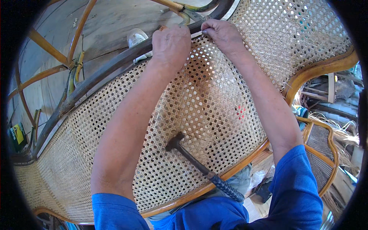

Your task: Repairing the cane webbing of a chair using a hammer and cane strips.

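Observation:
Both arms reach forward over a woven cane panel (214,126) set in a rattan frame. At the panel's far edge, by the dark curved rail (126,59), my left hand (171,46) is closed with its knuckles up; what its fingers hold is hidden. Just right of it, my right hand (225,38) pinches at the same rail, its thumb and fingers together on something too small to make out. A hammer (191,160) lies on the cane between my forearms, its head pointing away from me and its wrapped handle crossing the near rattan edge.
Bent rattan poles (48,46) rise beyond the rail at the far left, with a pale shoe-like object (136,37) behind it. A smaller cane-panelled piece (321,147) stands at the right among loose cane strands (341,134). A green and yellow box (17,136) sits far left.

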A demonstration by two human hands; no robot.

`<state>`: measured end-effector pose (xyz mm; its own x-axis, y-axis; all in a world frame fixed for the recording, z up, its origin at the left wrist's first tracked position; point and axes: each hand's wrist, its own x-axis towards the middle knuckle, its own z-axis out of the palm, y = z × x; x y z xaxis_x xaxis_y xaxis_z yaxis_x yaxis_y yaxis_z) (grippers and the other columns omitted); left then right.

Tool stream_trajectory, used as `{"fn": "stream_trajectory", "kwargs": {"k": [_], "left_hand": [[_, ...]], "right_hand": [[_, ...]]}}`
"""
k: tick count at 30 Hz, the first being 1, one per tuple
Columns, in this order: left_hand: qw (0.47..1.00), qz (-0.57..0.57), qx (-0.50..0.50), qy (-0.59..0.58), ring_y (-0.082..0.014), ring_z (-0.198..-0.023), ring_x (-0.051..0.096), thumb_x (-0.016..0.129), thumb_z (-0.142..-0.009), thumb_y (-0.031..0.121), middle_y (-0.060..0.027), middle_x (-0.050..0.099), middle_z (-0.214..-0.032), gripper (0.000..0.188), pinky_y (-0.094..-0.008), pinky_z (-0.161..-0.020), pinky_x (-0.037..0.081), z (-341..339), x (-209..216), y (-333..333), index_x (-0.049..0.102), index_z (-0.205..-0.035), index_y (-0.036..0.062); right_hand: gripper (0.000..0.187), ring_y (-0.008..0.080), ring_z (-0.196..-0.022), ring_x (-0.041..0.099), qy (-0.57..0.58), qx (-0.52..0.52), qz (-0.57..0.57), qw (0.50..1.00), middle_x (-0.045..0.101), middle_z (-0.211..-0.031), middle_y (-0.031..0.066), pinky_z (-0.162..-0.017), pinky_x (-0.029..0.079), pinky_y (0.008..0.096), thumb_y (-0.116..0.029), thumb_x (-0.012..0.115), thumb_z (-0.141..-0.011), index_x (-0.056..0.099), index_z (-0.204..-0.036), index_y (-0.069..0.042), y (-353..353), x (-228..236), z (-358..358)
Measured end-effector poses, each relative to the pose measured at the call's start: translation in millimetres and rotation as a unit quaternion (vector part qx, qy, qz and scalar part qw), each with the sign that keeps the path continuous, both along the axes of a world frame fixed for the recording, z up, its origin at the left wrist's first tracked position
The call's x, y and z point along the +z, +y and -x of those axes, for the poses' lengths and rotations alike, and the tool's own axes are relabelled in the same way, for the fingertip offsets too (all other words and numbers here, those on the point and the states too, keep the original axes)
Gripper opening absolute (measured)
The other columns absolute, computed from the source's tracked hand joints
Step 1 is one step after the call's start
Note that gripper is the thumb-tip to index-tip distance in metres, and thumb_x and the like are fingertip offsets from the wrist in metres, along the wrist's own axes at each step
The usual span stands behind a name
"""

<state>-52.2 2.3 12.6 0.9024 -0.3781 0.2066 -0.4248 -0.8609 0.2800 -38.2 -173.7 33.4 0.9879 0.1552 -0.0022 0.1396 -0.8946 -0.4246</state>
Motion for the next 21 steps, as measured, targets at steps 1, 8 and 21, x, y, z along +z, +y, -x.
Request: {"fn": "stream_trajectory", "kwargs": {"k": [1, 8, 21], "left_hand": [[1.0, -0.004, 0.004, -0.001, -0.0308, -0.079, 0.066, 0.05, -0.084, 0.01, -0.0145, 0.065, -0.087, 0.013, -0.0411, -0.068, 0.053, -2.4, 1.1, -0.5, 0.061, -0.088, 0.0038], [1.0, 0.011, -0.008, 0.025, -0.0311, -0.081, 0.066, 0.053, -0.087, 0.019, -0.0138, 0.064, -0.087, 0.016, -0.0405, -0.067, 0.054, -5.3, 0.5, 6.0, 0.058, -0.092, 0.0048], [0.996, 0.069, 0.048, 0.033, -0.031, -0.077, 0.064, 0.059, -0.086, 0.024, -0.0117, 0.06, -0.086, 0.017, -0.0403, -0.063, 0.052, 25.4, -10.3, 12.7, 0.059, -0.086, 0.0065]], "right_hand": [[0.013, 0.0294, -0.085, 0.064, 0.0, -0.01, 0.011, 1.0, 0.067, -0.088, 0.01, -0.077, 0.05, 0.0402, -0.021, 0.059, -0.084, 0.069, -0.092, -0.017, 1.2, 0.3, 0.9], [0.013, 0.0297, -0.085, 0.065, -0.023, -0.009, 0.067, 0.997, 0.068, -0.087, 0.0081, -0.075, 0.051, 0.0418, -0.026, 0.06, -0.085, 0.068, -0.094, -0.021, 2.6, -5.4, 1.0], [0.015, 0.0275, -0.074, 0.064, -0.099, -0.022, 0.102, 0.99, 0.065, -0.077, 0.0067, -0.065, 0.048, 0.0377, -0.025, 0.064, -0.084, 0.06, -0.094, -0.014, 14.1, -4.0, 14.5]]}}
